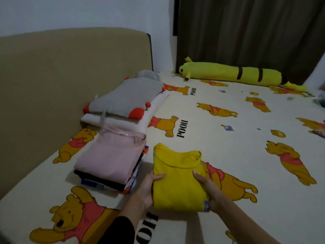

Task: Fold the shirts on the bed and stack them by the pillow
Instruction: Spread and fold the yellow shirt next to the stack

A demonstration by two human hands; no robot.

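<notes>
A folded yellow shirt (177, 182) lies in front of me on the bed (228, 147). My left hand (147, 187) grips its left edge, thumb on top. My right hand (209, 189) grips its right edge the same way. Just left of it stands a stack of folded shirts (112, 166) with a pink one on top and dark and patterned ones beneath. Behind the stack, against the headboard, a grey and red pillow (123, 97) rests on a white pillow (151, 111).
A beige headboard (61, 76) runs along the left. A long yellow plush bolster (232, 74) lies at the far side below dark curtains (246, 32). The sheet is cream with a bear print.
</notes>
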